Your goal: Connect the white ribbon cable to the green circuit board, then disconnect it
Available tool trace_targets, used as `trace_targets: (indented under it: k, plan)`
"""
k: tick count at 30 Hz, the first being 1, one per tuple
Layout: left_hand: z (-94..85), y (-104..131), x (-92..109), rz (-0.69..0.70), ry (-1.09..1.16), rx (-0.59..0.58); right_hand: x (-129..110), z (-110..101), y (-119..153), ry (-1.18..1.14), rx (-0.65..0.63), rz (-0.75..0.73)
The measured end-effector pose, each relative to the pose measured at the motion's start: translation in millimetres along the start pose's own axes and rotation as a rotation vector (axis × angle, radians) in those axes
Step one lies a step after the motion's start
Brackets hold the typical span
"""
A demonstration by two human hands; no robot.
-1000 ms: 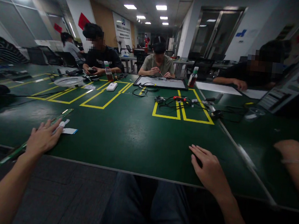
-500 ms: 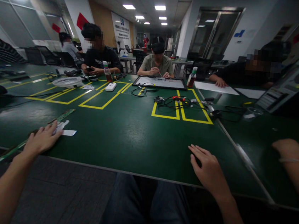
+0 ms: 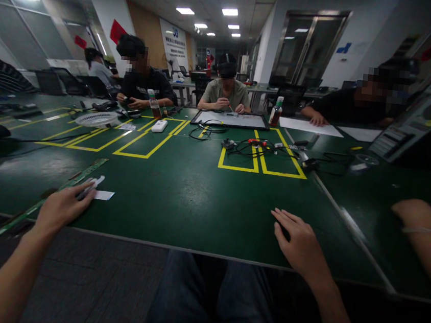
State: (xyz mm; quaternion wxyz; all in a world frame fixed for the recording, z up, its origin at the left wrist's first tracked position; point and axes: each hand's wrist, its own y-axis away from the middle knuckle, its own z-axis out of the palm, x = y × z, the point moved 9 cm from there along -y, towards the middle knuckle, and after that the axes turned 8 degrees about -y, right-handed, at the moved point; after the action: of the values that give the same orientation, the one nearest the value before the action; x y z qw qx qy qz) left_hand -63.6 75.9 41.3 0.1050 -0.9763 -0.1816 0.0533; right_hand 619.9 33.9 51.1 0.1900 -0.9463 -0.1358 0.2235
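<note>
At the table's left front, my left hand [image 3: 65, 204] is closed on a white flat ribbon cable [image 3: 103, 195] with a blue end. Part of the cable lies under the fingers and cannot be seen. Beside that hand, a long narrow green circuit board strip [image 3: 90, 170] slants across the tabletop and past the front edge. My right hand [image 3: 299, 242] rests on the green table [image 3: 190, 215] at the right front, its fingers stretched out and holding nothing.
Black cables and a red-handled tool [image 3: 258, 142] lie near the yellow tape outlines. Further back are a white fan [image 3: 99, 119], a white box [image 3: 159, 126] and two bottles. A computer case [image 3: 416, 121] and another person's arm [image 3: 424, 229] are at right. Several people sit around.
My left hand has shifted slightly right, its fingers drawn in, and the white ribbon cable has moved right with it. More of the green strip shows. My right hand has stayed still.
</note>
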Motion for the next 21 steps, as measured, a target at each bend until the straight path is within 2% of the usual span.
trace_targets:
  k: [5,8,11,16,18,21]
  plan:
    - [3.0,8.4,1.9,-0.071,-0.055,-0.068,1.5,0.8,0.9,0.012,0.001,0.000]
    - [4.8,15.7,26.7,-0.029,-0.033,-0.129,2.3,1.5,1.1,0.008,0.004,-0.007]
    - [-2.1,28.0,71.8,0.043,0.085,-0.159,0.9,0.4,0.7,-0.001,0.011,-0.012]
    - [-20.3,47.0,160.5,0.185,0.240,-0.115,-0.7,-2.5,0.1,-0.031,0.020,0.002]
    - [-25.1,55.4,201.1,0.324,0.325,-0.105,-0.2,-2.1,0.3,-0.042,0.014,0.004]
    - [-31.6,78.3,263.2,0.605,0.423,-0.123,2.3,-0.8,1.0,-0.043,0.005,0.019]
